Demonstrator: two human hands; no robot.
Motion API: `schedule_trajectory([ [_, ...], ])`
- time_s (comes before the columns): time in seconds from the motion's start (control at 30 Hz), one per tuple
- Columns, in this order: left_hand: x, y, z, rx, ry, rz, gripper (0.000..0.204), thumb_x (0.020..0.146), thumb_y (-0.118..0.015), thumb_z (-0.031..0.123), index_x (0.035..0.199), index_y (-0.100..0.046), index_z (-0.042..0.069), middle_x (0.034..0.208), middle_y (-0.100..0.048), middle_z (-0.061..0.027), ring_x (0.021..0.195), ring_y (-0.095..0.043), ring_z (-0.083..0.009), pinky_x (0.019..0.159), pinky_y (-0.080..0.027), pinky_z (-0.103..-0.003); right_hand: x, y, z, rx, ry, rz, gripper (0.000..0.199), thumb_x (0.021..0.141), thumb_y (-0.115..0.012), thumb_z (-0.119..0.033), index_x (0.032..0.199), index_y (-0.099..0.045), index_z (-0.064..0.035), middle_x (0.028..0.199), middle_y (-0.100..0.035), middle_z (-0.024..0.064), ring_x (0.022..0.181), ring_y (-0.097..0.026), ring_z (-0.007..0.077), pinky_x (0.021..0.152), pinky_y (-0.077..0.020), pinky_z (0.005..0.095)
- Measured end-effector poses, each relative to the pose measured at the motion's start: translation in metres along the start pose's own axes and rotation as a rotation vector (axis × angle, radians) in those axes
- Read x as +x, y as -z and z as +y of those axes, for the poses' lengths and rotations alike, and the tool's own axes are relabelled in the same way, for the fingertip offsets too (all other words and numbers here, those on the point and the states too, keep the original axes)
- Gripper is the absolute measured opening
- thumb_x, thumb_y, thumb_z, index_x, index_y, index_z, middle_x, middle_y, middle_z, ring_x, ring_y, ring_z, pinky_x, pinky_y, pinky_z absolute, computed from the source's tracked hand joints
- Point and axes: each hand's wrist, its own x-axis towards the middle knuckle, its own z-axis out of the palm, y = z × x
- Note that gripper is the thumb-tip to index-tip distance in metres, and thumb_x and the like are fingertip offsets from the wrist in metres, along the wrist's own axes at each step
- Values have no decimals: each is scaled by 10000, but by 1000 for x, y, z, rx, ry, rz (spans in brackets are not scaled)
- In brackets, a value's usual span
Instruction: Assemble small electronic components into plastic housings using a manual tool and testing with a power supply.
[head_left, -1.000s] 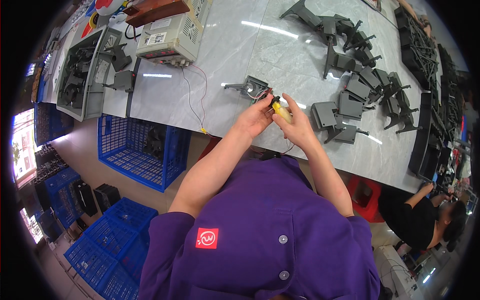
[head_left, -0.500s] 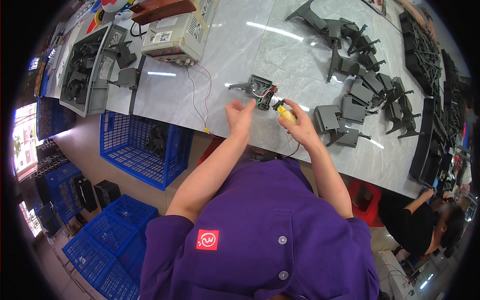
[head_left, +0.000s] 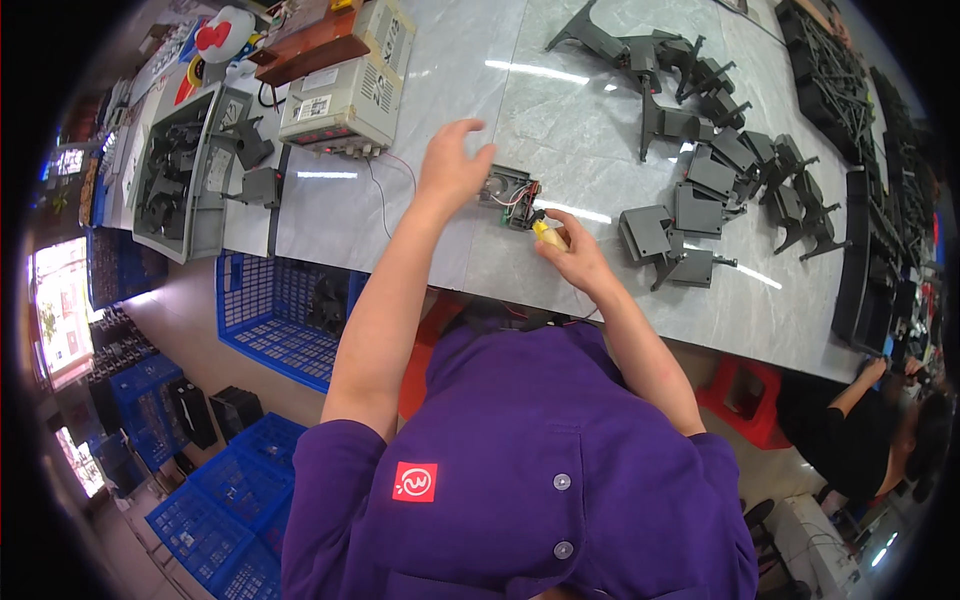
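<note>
A dark open housing (head_left: pixel 513 192) with red and white wires and a bit of green circuit board lies on the grey table. My right hand (head_left: pixel 575 258) is closed around a small yellow tool with a black front end (head_left: pixel 546 234); its tip meets the housing's near right corner. Whether the tip touches or only overlaps it in view, I cannot tell. My left hand (head_left: pixel 455 168) is raised beside the housing's upper left, fingers apart and holding nothing. It covers the housing's left end.
A beige boxy instrument (head_left: pixel 345 105) with thin red and black leads stands at the back left. Dark plastic housings (head_left: pixel 697 208) are piled on the right. Further left is a grey bin (head_left: pixel 185 180) of dark parts. Blue crates (head_left: pixel 285 315) stand below the table edge. A person (head_left: pixel 850 430) works at far right.
My left hand has left the housing's near side and moved up and left, fingers spreading. My right hand has brought the yellow tool leftward against the housing's corner. The whole view has shifted slightly.
</note>
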Motion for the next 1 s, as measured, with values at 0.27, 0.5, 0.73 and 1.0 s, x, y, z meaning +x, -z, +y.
schedule_trajectory([
  [0.27,-82,-39,-53,-706,749,527,499,744,-601,151,1158,-373,-9,970,-524,-114,896,-519,-205,803,-411,-303,20,13,-14,214,-243,-166,692,681,-537,-139,1314,-264,-69,962,-551,136,825,-571,207,715,-447,301],
  [0.5,-78,-68,-26,-1051,967,290,477,730,-657,189,1117,-420,41,957,-538,-60,909,-520,-168,773,-374,-346,19,19,-32,418,-259,-293,787,696,-461,-24,1389,-117,-160,903,-535,114,797,-575,184,622,-466,270],
  [0.73,-53,-73,-24,-951,1091,178,695,679,-722,231,1191,-363,-71,1047,-530,-123,943,-513,-202,828,-372,-347,22,8,-26,482,-243,-347,818,687,-451,-4,1391,-107,-238,862,-516,98,766,-568,175,632,-467,266],
  [1.0,-58,-62,1,-1354,929,367,429,654,-756,98,960,-462,42,925,-549,-81,761,-578,-159,668,-478,-287,1,1,-51,335,-41,-388,874,665,-468,-23,1395,-43,-245,825,-500,82,716,-526,142,625,-439,251],
])
